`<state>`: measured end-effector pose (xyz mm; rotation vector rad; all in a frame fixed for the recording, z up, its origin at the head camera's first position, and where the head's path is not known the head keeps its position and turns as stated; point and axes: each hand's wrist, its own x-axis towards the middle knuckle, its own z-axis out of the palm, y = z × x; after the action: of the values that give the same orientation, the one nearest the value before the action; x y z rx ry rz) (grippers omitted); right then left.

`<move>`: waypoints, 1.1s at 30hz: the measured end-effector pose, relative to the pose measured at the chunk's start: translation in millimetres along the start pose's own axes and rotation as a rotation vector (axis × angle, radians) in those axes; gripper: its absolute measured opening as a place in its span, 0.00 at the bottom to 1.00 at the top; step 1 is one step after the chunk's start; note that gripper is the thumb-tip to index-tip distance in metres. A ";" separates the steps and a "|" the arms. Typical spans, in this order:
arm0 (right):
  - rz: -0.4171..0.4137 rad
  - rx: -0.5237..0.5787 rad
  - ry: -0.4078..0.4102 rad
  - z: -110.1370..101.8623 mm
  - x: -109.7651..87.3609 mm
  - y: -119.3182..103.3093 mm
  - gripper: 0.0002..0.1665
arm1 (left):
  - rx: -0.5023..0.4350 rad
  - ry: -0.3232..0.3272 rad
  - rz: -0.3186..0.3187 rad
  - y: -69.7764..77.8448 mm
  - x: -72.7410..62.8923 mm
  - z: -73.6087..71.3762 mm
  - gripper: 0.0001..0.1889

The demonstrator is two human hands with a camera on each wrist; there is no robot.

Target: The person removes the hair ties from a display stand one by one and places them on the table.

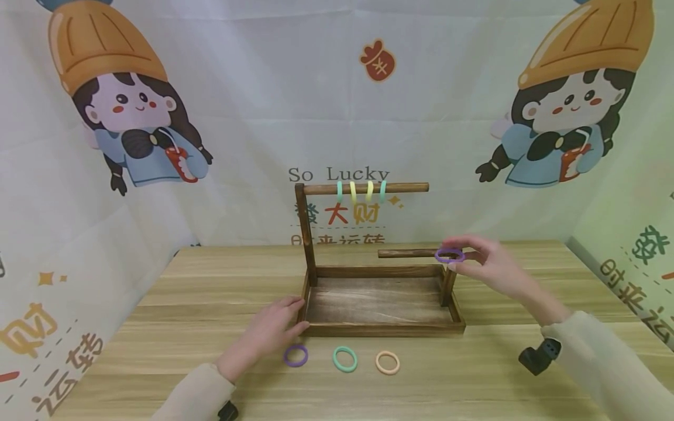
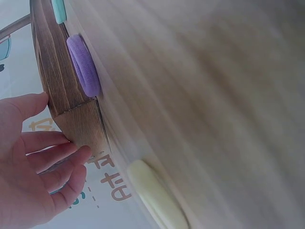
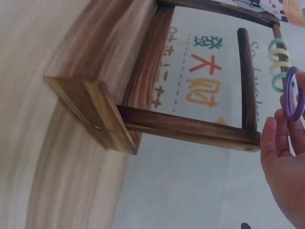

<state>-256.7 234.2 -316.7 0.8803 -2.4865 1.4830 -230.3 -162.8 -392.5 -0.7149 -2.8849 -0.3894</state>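
A dark wooden rack (image 1: 381, 330) with a tray base and two side bars stands on the table. My left hand (image 1: 271, 326) grips its left front corner, thumb and fingers on the tray edges (image 2: 78, 125). My right hand (image 1: 492, 266) pinches a purple hair tie (image 1: 449, 255) between thumb and fingers, by the right end of the lower bar (image 1: 402, 254). In the right wrist view this purple hair tie (image 3: 294, 94) is upright, apart from the lower bar (image 3: 247, 78). Several green and yellow hair ties (image 1: 370, 191) hang on the upper bar (image 1: 411, 187).
In front of the rack lie a purple hair tie (image 1: 296, 355), a green one (image 1: 344, 359) and a peach one (image 1: 387, 362). The left wrist view also has a pale yellow hair tie (image 2: 156, 198) on the table. A printed cloth (image 1: 253, 117) hangs behind.
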 end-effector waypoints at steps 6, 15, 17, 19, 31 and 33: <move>-0.022 0.047 -0.026 13.1 -10.4 3.1 0.21 | 0.001 -0.001 -0.001 0.1 -0.4 0.0 0.28; 0.005 0.033 -0.088 31.4 -25.9 10.5 0.21 | 0.000 0.008 0.013 -0.9 -0.5 0.6 0.27; 0.020 0.036 -0.115 35.2 -30.0 13.5 0.21 | -0.003 0.010 0.013 -1.1 -0.6 0.8 0.27; 0.016 0.045 -0.140 39.4 -34.0 16.8 0.21 | -0.008 0.013 0.014 -1.1 -0.6 0.7 0.27; -0.096 0.094 -0.250 58.5 -49.3 27.8 0.21 | 0.002 0.010 0.013 -0.4 0.0 0.4 0.27; -0.118 0.108 -0.275 60.8 -50.7 29.1 0.21 | 0.002 0.012 0.013 -0.3 0.1 0.2 0.26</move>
<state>-218.9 214.9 -389.5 1.3072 -2.5011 1.5633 -230.6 -163.0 -392.8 -0.7285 -2.8676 -0.3883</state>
